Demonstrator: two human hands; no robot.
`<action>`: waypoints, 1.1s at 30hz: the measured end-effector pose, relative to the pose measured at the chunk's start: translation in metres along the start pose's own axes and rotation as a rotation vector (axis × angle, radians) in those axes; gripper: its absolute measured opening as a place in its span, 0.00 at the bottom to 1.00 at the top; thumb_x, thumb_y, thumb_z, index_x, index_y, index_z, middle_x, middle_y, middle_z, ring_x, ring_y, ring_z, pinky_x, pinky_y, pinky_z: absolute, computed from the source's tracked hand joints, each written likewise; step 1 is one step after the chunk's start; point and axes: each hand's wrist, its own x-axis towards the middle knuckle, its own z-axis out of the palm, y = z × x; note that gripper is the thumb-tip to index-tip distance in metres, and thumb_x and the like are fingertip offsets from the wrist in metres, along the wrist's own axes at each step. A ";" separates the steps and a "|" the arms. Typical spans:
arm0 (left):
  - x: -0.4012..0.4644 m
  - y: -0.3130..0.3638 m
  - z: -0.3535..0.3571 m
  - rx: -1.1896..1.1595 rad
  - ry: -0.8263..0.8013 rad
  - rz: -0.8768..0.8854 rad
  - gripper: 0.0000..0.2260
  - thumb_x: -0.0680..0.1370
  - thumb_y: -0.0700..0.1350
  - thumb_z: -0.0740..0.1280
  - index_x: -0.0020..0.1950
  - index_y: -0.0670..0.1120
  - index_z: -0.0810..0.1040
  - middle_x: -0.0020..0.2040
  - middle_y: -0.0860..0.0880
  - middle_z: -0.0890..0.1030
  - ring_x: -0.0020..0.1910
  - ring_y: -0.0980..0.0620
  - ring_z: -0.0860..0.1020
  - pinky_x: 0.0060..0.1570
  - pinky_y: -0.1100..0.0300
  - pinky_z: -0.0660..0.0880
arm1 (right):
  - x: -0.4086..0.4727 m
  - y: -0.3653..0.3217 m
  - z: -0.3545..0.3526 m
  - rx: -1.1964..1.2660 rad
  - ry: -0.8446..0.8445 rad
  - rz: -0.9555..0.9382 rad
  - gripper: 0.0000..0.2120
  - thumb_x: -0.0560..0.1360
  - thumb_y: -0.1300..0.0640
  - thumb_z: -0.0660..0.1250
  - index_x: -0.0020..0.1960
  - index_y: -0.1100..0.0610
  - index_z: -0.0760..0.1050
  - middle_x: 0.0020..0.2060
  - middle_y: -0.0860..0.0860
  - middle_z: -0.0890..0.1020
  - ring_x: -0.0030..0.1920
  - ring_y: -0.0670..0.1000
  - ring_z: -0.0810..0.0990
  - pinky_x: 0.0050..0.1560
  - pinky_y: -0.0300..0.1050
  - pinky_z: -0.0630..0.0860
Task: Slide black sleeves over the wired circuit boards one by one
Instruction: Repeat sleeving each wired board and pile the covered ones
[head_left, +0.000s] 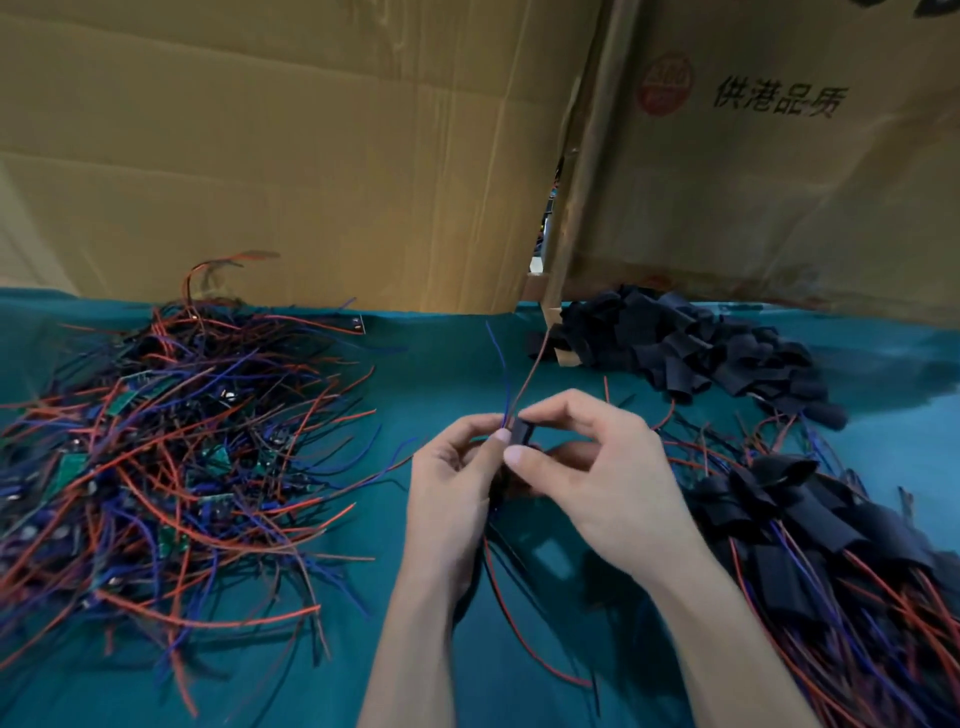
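table: teal cloth (431, 364), cardboard boxes (311, 156) standing along the back edge
left pile: bare wired circuit boards (171, 457), green boards tangled in red/blue/black wires, loose on the cloth, no container
back-right pile: empty black sleeves (691, 353), heaped against the right box
right pile: sleeved boards (810, 519), black sleeves on, wires trailing toward the near edge
in hand: one black sleeve (521, 431) held above the cloth, mid-frame, between the piles; red and blue wires stick up out of it, more wires hang below the hands
left hand (452, 493): fingers curled, thumb and fingertip pinching the wires right beside the sleeve
right hand (592, 467): thumb and index pinching the sleeve from the right, other fingers bent
board inside sleeve: can't tell, hidden by fingers
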 end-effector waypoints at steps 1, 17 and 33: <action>0.000 0.000 0.000 0.020 -0.008 0.003 0.06 0.79 0.38 0.68 0.48 0.45 0.84 0.45 0.33 0.84 0.42 0.43 0.79 0.46 0.51 0.74 | -0.002 0.002 -0.002 0.044 0.008 0.005 0.11 0.67 0.52 0.78 0.46 0.43 0.80 0.42 0.47 0.88 0.36 0.52 0.86 0.47 0.58 0.84; -0.006 0.002 0.005 0.123 -0.125 -0.039 0.07 0.79 0.33 0.65 0.45 0.41 0.82 0.39 0.39 0.85 0.28 0.49 0.81 0.28 0.64 0.75 | 0.007 0.004 -0.024 0.952 0.721 0.142 0.08 0.75 0.68 0.74 0.48 0.60 0.77 0.34 0.49 0.84 0.36 0.46 0.83 0.45 0.39 0.81; -0.005 0.002 0.005 0.176 -0.064 -0.037 0.08 0.79 0.34 0.66 0.45 0.41 0.84 0.37 0.41 0.85 0.28 0.50 0.80 0.28 0.65 0.74 | 0.003 0.003 -0.033 0.828 0.727 0.040 0.09 0.73 0.68 0.75 0.47 0.57 0.79 0.37 0.50 0.85 0.34 0.46 0.83 0.43 0.39 0.81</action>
